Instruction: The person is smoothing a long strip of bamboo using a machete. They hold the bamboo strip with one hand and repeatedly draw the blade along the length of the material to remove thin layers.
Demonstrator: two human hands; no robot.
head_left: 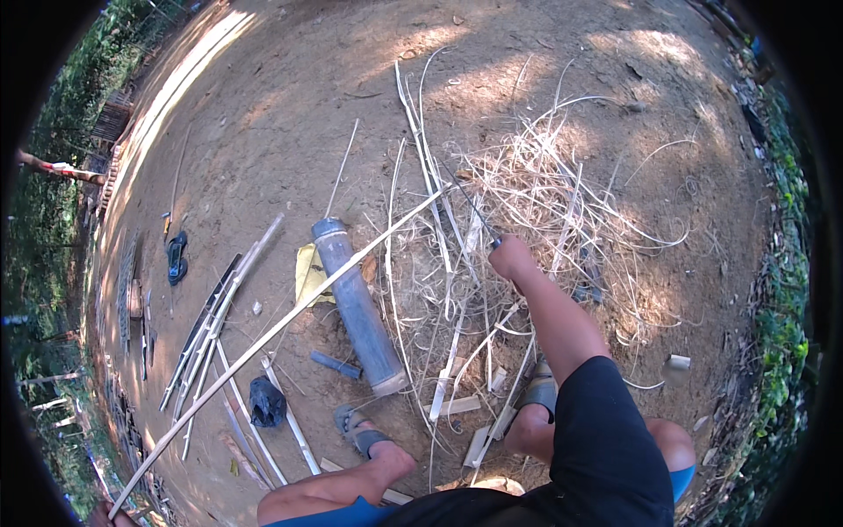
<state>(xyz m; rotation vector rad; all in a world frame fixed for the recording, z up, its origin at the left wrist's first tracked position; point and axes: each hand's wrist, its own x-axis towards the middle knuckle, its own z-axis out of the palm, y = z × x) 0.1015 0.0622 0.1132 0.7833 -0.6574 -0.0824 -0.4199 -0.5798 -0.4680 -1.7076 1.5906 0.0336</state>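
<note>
A long pale bamboo strip point(303, 306) runs slantwise across the view, from the lower left up to the middle. Its near end is in my left hand point(107, 516), closed around it at the lower left rim. My right hand point(513, 260) grips the dark handle of a knife, whose thin blade point(475, 209) points up and to the left. The strip's far end lies close to the blade; whether they touch I cannot tell. Beyond my right hand spreads a tangled heap of thin curled shavings point(536, 171).
A thick grey tube point(356, 299) lies over a yellow piece point(309, 274) on the dirt. Left of it are several split bamboo lengths point(219, 307), a black plastic bag point(267, 401) and a sandal point(176, 257). Wood offcuts point(452, 407) lie between my sandalled feet.
</note>
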